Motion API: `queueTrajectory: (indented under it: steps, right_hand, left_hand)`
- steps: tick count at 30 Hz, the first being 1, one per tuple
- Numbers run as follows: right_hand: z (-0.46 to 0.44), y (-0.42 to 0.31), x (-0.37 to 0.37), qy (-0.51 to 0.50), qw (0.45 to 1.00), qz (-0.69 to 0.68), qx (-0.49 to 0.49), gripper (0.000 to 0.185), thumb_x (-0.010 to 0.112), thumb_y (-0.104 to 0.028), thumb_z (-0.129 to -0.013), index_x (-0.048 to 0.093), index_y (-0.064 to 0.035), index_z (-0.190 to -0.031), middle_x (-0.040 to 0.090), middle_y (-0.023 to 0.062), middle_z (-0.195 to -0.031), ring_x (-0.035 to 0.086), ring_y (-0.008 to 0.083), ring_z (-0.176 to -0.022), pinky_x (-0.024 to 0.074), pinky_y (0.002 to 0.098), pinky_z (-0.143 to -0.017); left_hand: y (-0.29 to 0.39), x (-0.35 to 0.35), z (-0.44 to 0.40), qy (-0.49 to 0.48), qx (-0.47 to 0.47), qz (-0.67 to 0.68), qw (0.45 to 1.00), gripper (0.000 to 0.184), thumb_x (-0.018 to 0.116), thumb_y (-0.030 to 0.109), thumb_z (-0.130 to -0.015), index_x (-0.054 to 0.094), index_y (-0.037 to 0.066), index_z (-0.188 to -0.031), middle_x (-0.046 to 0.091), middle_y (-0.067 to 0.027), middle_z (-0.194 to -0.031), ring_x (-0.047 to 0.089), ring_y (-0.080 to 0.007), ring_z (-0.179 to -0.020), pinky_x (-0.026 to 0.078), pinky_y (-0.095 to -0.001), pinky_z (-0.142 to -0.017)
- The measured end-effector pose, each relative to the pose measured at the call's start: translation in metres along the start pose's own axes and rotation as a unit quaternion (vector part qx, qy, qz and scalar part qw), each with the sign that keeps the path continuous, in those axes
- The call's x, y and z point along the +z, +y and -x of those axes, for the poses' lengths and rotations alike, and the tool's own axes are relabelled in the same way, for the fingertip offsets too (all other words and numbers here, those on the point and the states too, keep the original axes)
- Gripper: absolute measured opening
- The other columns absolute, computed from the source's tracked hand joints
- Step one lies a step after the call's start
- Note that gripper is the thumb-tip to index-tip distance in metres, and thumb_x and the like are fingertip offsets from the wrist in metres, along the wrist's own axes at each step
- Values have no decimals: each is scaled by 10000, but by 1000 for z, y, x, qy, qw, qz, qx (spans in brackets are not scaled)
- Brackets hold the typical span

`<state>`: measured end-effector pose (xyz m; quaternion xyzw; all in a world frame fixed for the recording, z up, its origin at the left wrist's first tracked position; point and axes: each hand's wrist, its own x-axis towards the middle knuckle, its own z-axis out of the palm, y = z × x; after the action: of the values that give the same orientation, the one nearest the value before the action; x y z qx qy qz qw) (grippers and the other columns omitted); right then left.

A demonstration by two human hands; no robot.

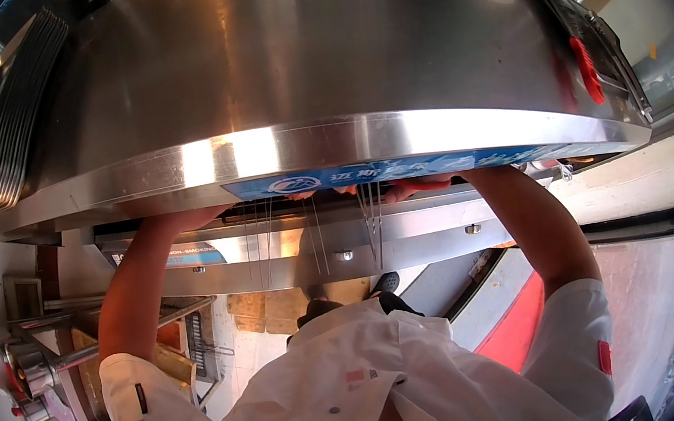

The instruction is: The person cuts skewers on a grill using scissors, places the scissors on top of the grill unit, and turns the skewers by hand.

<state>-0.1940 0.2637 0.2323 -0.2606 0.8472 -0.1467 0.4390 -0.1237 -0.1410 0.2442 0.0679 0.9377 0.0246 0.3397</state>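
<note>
Both forearms reach under the front edge of a large stainless steel hood (288,61). Beneath its blue label strip, a small part of my left hand (300,196) shows near several thin metal skewers (261,239); its fingers are mostly hidden. Farther right, part of my right hand (400,191) is visible beside a red item (425,184), its grip obscured by the hood. More skewers (373,222) hang out over the steel front panel (421,246), between the two arms. What the skewers carry is out of sight.
Stacked metal trays (15,128) lean at the hood's left end. A dark rack with a red handle (586,70) is at its right end. Knobs (344,256) line the front panel. Lower left stands a metal frame (71,355); a red surface (514,319) lies lower right.
</note>
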Motion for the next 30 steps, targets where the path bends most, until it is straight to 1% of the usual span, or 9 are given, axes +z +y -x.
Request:
queueTrajectory:
  steps: [2,4,8,11,13,19,23,29,30]
  right_hand:
    - [0,-1,1,1,1000,1,-1,563,753,-508,-806,619,-56,-1113,659,149,-1084,624,289,-946,486,339,-885]
    - [-1,-3,3,4,1000,2,-3,566,753,-512,-805,619,-57,-1114,658,149,-1085,623,290,-949,485,341,-886]
    - [-1,-6,9,9,1000,5,-3,572,753,-519,-803,619,-60,-1116,657,148,-1087,620,291,-954,483,344,-889]
    - [-1,-7,11,13,1000,6,-1,577,753,-525,-801,618,-62,-1117,656,147,-1089,618,292,-958,482,347,-891]
    - [0,-7,11,15,1000,7,0,580,753,-529,-800,618,-63,-1117,655,147,-1090,617,293,-961,482,349,-893]
    - [2,-4,9,17,1000,9,2,589,753,-540,-796,618,-66,-1119,653,145,-1093,613,295,-969,479,354,-897]
    - [2,-4,8,17,1000,7,5,595,753,-547,-794,618,-69,-1121,651,144,-1095,611,296,-975,478,357,-900]
    - [4,-2,5,17,1000,5,7,605,753,-559,-790,617,-72,-1123,649,143,-1098,607,298,-983,476,362,-904]
    - [4,-1,5,17,1000,6,7,606,753,-560,-790,617,-73,-1123,648,143,-1099,606,298,-984,475,363,-905]
  left_hand:
    - [4,-3,3,-10,-8,14,1000,772,332,664,-957,213,172,-1539,263,-103,-1573,300,-285,-1425,284,-430,-1175]
    - [5,-3,3,-2,-8,-27,1000,776,330,656,-962,196,159,-1543,241,-112,-1580,292,-287,-1430,280,-430,-1179]
    - [0,0,2,-1,12,-2,1000,773,346,654,-960,201,167,-1543,242,-112,-1580,292,-287,-1430,278,-428,-1179]
    - [-5,5,-2,0,13,44,999,752,376,646,-957,226,192,-1539,266,-102,-1572,294,-288,-1429,282,-424,-1176]
    - [-4,4,1,40,18,-14,999,733,393,650,-950,281,206,-1522,306,-89,-1558,319,-284,-1416,296,-423,-1166]
    - [-13,12,-7,81,5,-21,996,729,420,665,-931,363,195,-1485,375,-86,-1521,386,-282,-1373,341,-428,-1133]
    - [-15,13,-8,82,7,1,997,724,435,657,-930,368,194,-1482,383,-88,-1515,391,-285,-1369,349,-425,-1127]
    - [-6,7,-5,72,-4,-33,997,729,443,655,-927,356,201,-1490,379,-88,-1517,398,-284,-1364,351,-426,-1125]
    - [-8,10,-6,78,12,-15,997,715,442,653,-930,380,197,-1477,392,-89,-1509,402,-289,-1361,352,-433,-1123]
